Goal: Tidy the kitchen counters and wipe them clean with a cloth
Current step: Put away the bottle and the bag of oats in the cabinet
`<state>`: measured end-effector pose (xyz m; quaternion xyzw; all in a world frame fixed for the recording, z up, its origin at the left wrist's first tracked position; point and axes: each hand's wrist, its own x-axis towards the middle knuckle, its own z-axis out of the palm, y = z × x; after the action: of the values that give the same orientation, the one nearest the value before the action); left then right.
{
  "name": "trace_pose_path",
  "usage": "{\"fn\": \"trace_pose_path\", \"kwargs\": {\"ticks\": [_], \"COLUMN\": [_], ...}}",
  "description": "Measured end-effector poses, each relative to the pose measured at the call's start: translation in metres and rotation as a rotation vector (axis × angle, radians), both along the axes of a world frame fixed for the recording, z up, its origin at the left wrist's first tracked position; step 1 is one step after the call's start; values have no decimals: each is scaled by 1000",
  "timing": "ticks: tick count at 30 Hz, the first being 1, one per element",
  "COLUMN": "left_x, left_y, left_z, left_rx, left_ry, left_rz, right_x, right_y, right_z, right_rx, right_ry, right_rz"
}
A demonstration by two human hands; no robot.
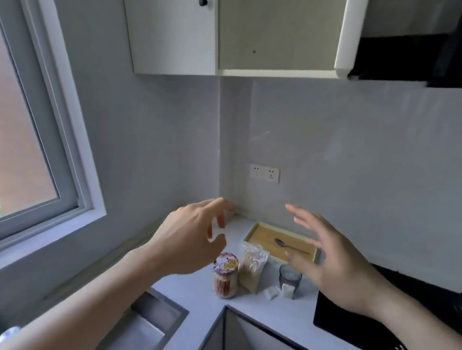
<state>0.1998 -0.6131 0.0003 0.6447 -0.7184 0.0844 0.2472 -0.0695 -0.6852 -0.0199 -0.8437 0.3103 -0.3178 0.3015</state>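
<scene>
I judge the tidying stage: no cloth in view. Counter (pixel 267 311), lower centre, carries the wooden tray (pixel 260 232) with spoon (pixel 282 243), then bag (pixel 253 267), jar (pixel 225 275), glass (pixel 289 278). My left hand (pixel 185 243) and right hand (pixel 335 266) hover mid-frame, fingers spread, holding nothing. I advise lifting the jar upright and clearing before wiping.
</scene>
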Motion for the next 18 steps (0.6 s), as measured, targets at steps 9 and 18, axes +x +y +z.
{"fn": "trace_pose_path", "kwargs": {"ticks": [9,18], "left_x": [66,116], "left_y": [-27,-94], "left_z": [-131,-216], "left_rx": [389,585], "left_ry": [155,307], "left_rz": [143,175], "right_x": [45,108], "right_y": [-57,-124], "right_z": [-108,-183], "right_rx": [211,352], "right_ry": [245,424], "right_rz": [16,-29]}}
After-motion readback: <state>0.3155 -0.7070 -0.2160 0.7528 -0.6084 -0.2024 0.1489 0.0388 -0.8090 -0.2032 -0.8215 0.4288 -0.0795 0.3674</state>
